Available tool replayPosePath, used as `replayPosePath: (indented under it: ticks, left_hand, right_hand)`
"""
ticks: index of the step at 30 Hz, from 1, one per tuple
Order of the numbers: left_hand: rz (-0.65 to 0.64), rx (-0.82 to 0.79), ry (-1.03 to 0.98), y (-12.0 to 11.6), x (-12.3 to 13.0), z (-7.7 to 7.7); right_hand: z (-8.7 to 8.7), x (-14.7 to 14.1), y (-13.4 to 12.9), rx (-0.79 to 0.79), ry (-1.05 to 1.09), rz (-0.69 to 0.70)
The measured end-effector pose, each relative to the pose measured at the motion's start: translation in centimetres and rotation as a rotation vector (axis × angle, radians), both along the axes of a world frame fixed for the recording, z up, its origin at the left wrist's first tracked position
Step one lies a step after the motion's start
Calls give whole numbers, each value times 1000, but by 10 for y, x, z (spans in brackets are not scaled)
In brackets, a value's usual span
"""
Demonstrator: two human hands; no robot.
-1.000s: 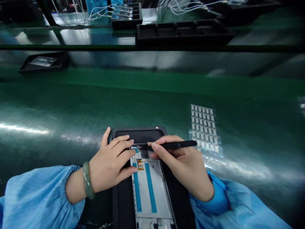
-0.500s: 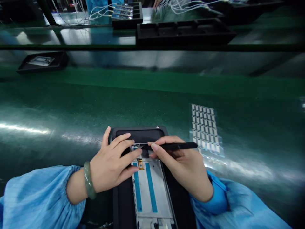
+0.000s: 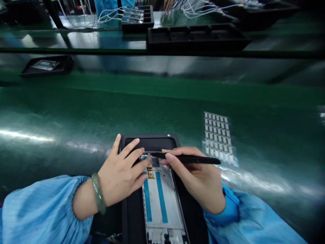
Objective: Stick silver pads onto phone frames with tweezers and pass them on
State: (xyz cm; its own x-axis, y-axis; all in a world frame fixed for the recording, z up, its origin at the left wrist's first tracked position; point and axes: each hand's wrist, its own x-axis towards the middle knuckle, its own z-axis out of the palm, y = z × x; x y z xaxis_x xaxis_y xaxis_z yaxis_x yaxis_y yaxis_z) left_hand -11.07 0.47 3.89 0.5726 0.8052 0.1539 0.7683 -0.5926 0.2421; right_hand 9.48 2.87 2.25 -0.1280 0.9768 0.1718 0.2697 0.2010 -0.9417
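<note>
A silver phone frame (image 3: 170,203) with two blue strips and a small orange flex part (image 3: 150,173) lies in a black tray (image 3: 132,217). My left hand (image 3: 125,169) rests with spread fingers on the frame's upper left edge, its fingertips beside the flex part. Between the thumb and fingers of my right hand (image 3: 195,176) is a pair of black tweezers (image 3: 194,159), their tip at the frame's top, near my left index finger. What the tip touches is too small to tell.
To the right lies a sheet of small pale labels (image 3: 218,135). A black tray (image 3: 61,66) with another frame is at the far left. Black trays (image 3: 198,39) and white cables stand on the raised shelf behind, where a person's hand (image 3: 168,6) shows.
The tweezers' rear end has swung down and to the right, and my right hand has shifted slightly. My left hand stays on the frame, its thumb a little higher.
</note>
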Motion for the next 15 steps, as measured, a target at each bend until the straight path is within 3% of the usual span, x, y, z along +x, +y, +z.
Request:
replayPosePath:
  ticks: [6,9,15]
  left_hand:
    - [8,-14,-28,-1,0,-3]
    - [22,-20,-58,-2,0,-4]
    - [35,-50,-85,-3,0,-6]
  right_hand:
    - [18,-4,15,-90,225,-95]
    - [22,-10,24,-94,274,-41]
    - [11,-14,27,-81,196,123]
